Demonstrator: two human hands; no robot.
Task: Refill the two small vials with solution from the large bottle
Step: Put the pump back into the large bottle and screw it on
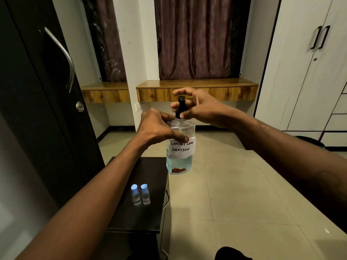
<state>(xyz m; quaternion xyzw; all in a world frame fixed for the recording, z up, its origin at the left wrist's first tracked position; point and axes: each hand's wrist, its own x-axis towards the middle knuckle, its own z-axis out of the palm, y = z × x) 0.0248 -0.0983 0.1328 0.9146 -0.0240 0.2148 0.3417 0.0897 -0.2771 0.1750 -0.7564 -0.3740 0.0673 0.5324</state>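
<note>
Behind everything hang dull maroon curtains (195,38) in heavy folds, flanked by a white wardrobe (308,62) at right and a dark door (37,91) with a curved steel handle at left; two wood-grain shelves (197,89) run under the curtains, and glossy beige tiles (234,194) cover the floor. Low at left stands a black cabinet (139,218), its flat matte top a steady place to park things.

Held in the air above the cabinet's far edge is the bottle (180,147): clear, flat-shouldered plastic, pale blue liquid filling roughly its lower third, with a white paper label hand-lettered "CONTACT LENS SOLUTION". The left hand (159,128) clasps its shoulder from above, thumb pressed across the label's top edge, which likely braces the body against twisting. The right hand (197,105) closes thumb and fingertips on the black cap (180,106), a narrow upright cylinder, its other fingers arched loosely above. That grip suggests the cap is being unscrewed, so pouring has probably not begun.

Two vials (140,195) stand upright on the cabinet top, just beside each other and well below the bottle: small, clear, with pale blue caps on and tiny labels too small to read. They look light and easily tipped, so each will likely need holding while filled.
</note>
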